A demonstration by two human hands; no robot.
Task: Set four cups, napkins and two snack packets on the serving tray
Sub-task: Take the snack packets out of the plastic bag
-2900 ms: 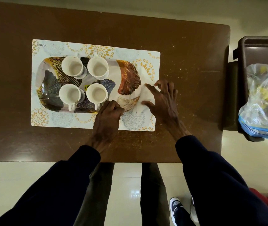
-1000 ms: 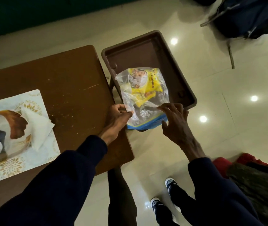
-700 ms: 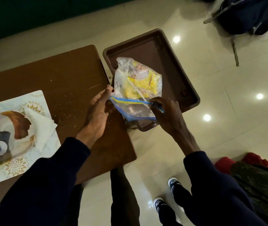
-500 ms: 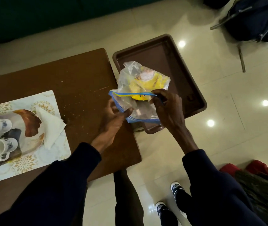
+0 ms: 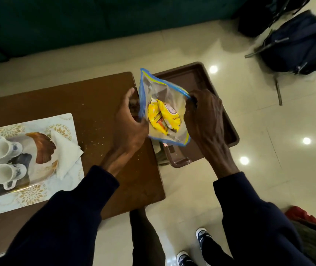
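Observation:
I hold a clear zip bag [image 5: 172, 89] with a blue rim between both hands, its mouth pulled wide. My left hand [image 5: 128, 121] grips the bag's left edge, my right hand [image 5: 205, 114] its right edge. Yellow snack packets [image 5: 163, 116] lie inside the bag. At the far left the patterned serving tray [image 5: 44, 148] carries white cups [image 5: 3, 148], partly cut off by the frame's edge. A folded white napkin [image 5: 65, 152] rests on the tray's right end.
The tray sits on a floral placemat [image 5: 38, 191] on a brown table [image 5: 99, 104]. A brown plastic bin [image 5: 224, 120] stands beside the table's right end under the bag. A dark backpack [image 5: 299, 43] lies on the tiled floor at upper right.
My hands left the napkin on the tray and took the zip bag from the bin. The bag's mouth has since been pulled wide, showing the yellow packets inside.

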